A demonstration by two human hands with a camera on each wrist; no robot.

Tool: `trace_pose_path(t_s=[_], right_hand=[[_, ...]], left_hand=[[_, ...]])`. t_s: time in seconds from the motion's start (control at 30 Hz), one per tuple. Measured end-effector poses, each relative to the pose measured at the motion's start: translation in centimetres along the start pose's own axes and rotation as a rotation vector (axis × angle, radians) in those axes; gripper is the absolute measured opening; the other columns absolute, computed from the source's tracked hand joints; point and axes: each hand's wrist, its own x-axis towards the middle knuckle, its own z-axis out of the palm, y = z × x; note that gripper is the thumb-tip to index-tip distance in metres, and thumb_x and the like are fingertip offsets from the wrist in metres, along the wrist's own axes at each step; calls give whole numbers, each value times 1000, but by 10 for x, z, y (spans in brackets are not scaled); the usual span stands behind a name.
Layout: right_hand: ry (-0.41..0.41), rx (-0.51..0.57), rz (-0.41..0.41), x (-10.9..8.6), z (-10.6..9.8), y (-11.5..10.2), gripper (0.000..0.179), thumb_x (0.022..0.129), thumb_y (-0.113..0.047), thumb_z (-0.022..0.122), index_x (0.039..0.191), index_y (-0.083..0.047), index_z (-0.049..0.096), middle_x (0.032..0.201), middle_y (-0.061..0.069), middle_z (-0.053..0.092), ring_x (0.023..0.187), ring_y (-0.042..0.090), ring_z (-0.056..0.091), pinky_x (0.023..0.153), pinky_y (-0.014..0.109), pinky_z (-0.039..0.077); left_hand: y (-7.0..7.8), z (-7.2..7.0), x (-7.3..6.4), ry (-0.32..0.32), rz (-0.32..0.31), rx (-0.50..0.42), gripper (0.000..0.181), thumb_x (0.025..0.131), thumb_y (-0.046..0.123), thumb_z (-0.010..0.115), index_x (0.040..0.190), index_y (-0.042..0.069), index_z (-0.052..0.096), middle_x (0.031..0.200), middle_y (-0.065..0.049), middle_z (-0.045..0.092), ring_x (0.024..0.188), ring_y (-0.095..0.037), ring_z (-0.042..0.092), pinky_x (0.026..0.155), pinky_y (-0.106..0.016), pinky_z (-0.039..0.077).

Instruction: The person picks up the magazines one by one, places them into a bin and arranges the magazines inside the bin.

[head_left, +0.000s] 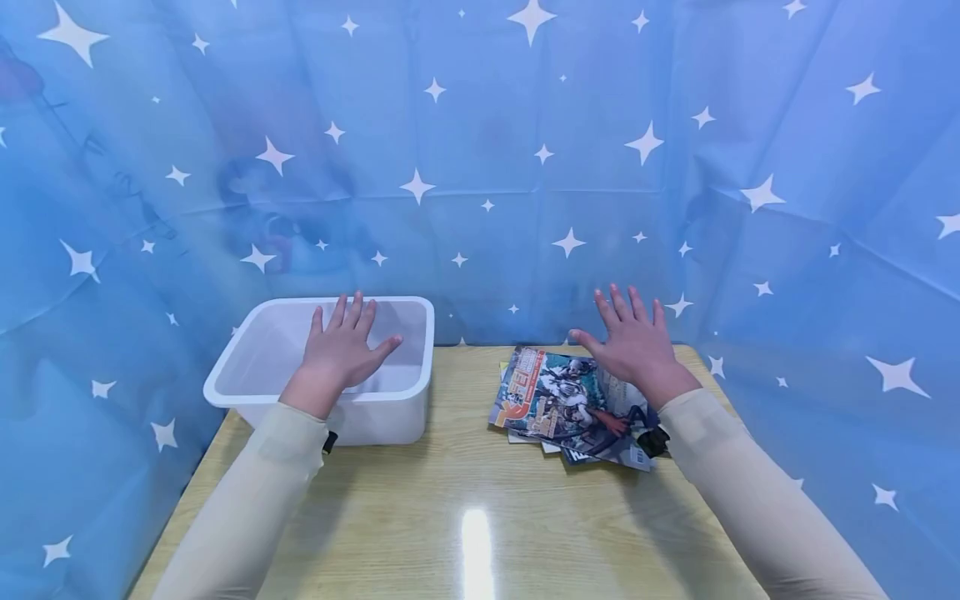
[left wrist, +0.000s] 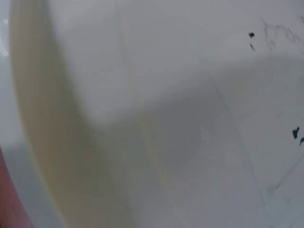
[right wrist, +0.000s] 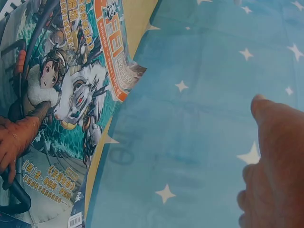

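My left hand (head_left: pixel 341 354) is held over the white plastic tub (head_left: pixel 390 421), palm down with fingers spread, gripping nothing. In the left wrist view the tub's pale inner wall (left wrist: pixel 190 142) fills nearly everything, and a sliver of skin shows at the left edge. Over the far right part of the table my right hand (head_left: pixel 633 342) hovers with its fingers spread and holds nothing. Beneath it lies a stack of magazines (head_left: pixel 555 400), the top one with a colourful illustrated cover. The right wrist view shows that cover (right wrist: pixel 71 95) beside the right hand (right wrist: pixel 280 156), apart from it.
The tub and magazines sit on a light wood table (head_left: pixel 457 475), with a glare streak near its front. A blue curtain (head_left: pixel 487 150) with white stars hangs behind the table and along both sides. A dark wrist strap (head_left: pixel 652 442) shows under the right sleeve.
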Motion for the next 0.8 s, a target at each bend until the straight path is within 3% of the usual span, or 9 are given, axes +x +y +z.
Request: trace_pose_path(t_s=[0.3, 0.5, 0.63, 0.8], right_hand=[[-5, 44, -15, 2, 2, 4, 99, 109, -80, 33, 179, -16, 3, 184, 21, 0, 169, 47, -8, 132, 70, -11], [62, 59, -93, 1, 10, 14, 96, 110, -73, 45, 179, -14, 13, 182, 24, 17, 167, 49, 13, 133, 73, 6], [66, 234, -108, -1, 16, 23, 93, 110, -65, 57, 179, -17, 18, 179, 26, 25, 163, 53, 22, 129, 77, 16], [16, 448, -93, -6, 22, 37, 92, 110, -61, 61, 179, -19, 18, 180, 24, 24, 163, 53, 22, 127, 78, 23]], left_hand=[[-5, 1, 4, 12, 31, -28, 97, 111, 74, 36, 177, 6, 16, 184, -22, 4, 170, -45, -2, 133, -70, -8], [-11, 3, 7, 92, 111, -29, 93, 110, 71, 47, 175, 7, 29, 181, -25, 21, 168, -47, 16, 134, -69, 10], [-19, 4, 7, 187, 184, -88, 87, 110, 68, 51, 170, 6, 42, 176, -24, 36, 164, -46, 29, 131, -69, 21], [-34, 2, 0, 251, 211, -216, 82, 109, 64, 57, 165, 3, 49, 170, -24, 45, 160, -46, 37, 130, -70, 24]])
